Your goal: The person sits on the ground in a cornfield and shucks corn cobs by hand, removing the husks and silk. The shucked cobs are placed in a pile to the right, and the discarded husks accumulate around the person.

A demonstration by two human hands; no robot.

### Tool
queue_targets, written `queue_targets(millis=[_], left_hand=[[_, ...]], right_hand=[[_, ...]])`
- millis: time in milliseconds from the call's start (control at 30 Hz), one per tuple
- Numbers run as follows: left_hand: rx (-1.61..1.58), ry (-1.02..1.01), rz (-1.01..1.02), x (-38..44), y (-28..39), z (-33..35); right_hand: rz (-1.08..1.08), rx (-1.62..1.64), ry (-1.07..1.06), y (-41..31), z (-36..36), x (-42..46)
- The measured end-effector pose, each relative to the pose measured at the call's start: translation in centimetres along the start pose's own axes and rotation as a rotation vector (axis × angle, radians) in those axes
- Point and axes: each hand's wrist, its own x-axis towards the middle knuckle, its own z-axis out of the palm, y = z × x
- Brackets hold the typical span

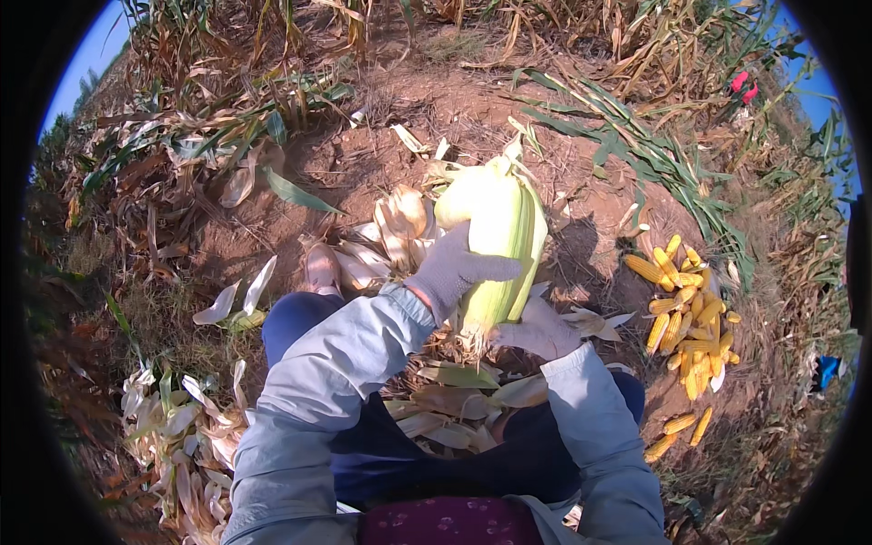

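Observation:
An ear of corn (501, 272) in its pale green husk is held up before me, its frayed silk end toward my body. My left hand (453, 269), in a grey knit glove, grips the husk from the left with the thumb across its front. Low on its right side, my right hand (541, 332), also gloved, holds the ear, with some fingers hidden behind it. Glare washes out the upper husk, where a rounded part bulges left. Dry husks (402, 221) lie on the ground just beyond my left hand.
A pile of husked yellow corn ears (695, 320) lies on the soil at right. Loose husks (180, 443) are heaped at lower left, with more husk leaves (456, 409) between my legs. Cut green stalks (633, 143) lie at upper right. Standing dry corn plants (272, 27) border the far side.

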Motion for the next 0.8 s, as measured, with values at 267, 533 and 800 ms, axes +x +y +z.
queue_targets(millis=[267,533,800], left_hand=[[0.887,0.387,0.026,-0.1,0.9,0.9],[1.613,0.273,0.385,0.9,-2.6,1.2],[1.753,0.186,0.437,1.1,-2.5,0.7]], right_hand=[[-0.402,-0.366,0.933,-0.9,-5.2,-1.2],[-0.157,0.274,0.779,-1.4,-4.5,-0.6],[-0.195,0.538,0.749,-0.3,-4.2,-0.4]])
